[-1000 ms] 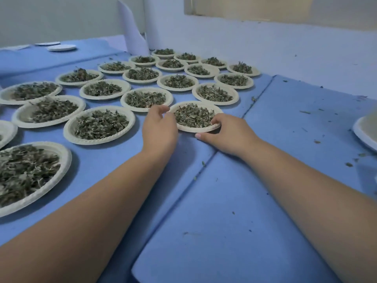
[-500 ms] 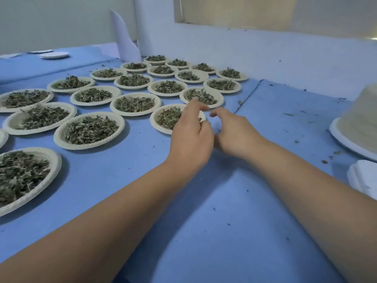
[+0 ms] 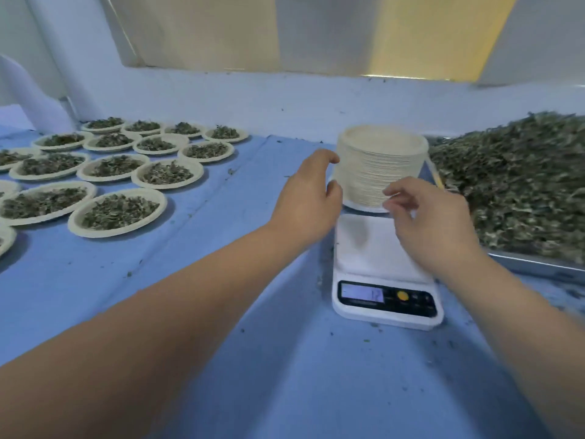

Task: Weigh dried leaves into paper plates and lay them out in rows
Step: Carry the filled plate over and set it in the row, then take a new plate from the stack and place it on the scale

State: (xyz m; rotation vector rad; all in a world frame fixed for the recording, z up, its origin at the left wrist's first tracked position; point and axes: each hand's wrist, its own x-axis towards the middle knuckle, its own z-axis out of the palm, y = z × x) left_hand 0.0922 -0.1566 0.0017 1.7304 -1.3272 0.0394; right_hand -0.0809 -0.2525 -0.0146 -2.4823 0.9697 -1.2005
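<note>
A tall stack of empty paper plates (image 3: 381, 160) stands behind a white digital scale (image 3: 384, 280) with a lit display. My left hand (image 3: 308, 201) hovers at the stack's left side with fingers apart and holds nothing. My right hand (image 3: 427, 220) is in front of the stack above the scale's platform, fingers loosely curled and empty. Several filled plates of dried leaves (image 3: 118, 210) lie in rows on the blue cloth (image 3: 221, 312) at the left. A large heap of loose dried leaves (image 3: 519, 185) fills a metal tray at the right.
A pale wall (image 3: 285, 99) runs along the table's far edge. The metal tray's rim (image 3: 538, 264) lies close to the scale's right side. Leaf crumbs are scattered on the cloth around the scale.
Both hands left the last filled plate in the rows and moved right to the plate stack. The view swung right, and the scale and the leaf heap came into sight.
</note>
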